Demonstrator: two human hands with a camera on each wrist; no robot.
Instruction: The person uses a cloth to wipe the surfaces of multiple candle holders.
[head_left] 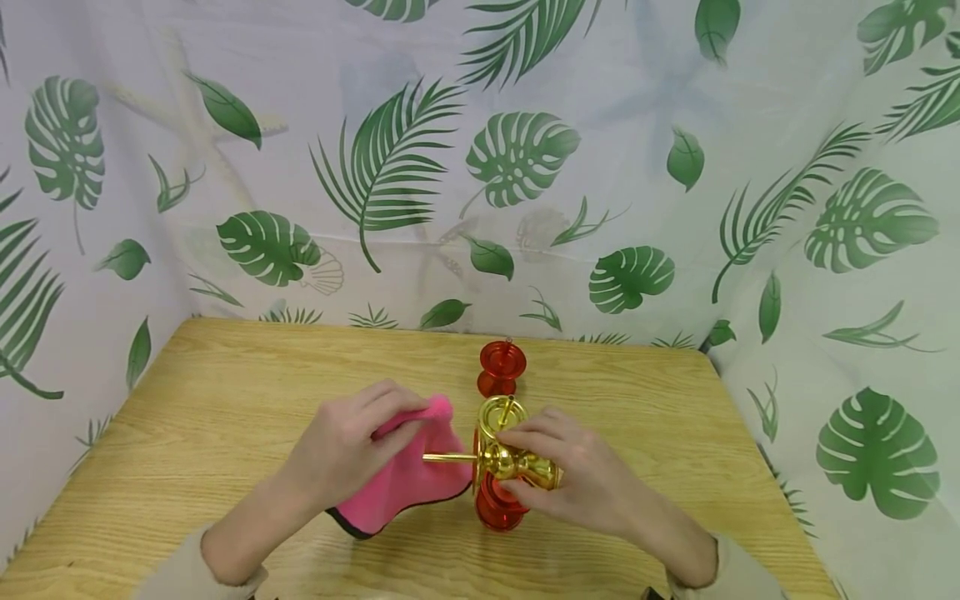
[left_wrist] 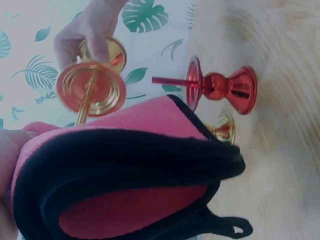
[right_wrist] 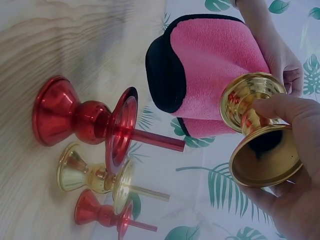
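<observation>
My right hand point(head_left: 588, 475) holds a shiny gold candle holder point(head_left: 502, 461) by its base and stem. It lies tipped on its side in the air, its thin rod pointing left toward the cloth. In the right wrist view the hollow underside of the gold base point(right_wrist: 265, 157) faces the camera. A pink cloth point(head_left: 427, 475) with black edging hangs folded from my left hand point(head_left: 348, 437), pinched between thumb and fingers. The rod overlaps the cloth in the head view. Below the held piece stands a red candle holder point(right_wrist: 92, 120), partly hidden from above.
Behind the held piece, a second gold candle holder point(right_wrist: 97, 177) and another red one point(head_left: 501, 362) stand upright in a row on the wooden table point(head_left: 300, 367). A white leaf-print sheet point(head_left: 420, 275) closes off the back and sides.
</observation>
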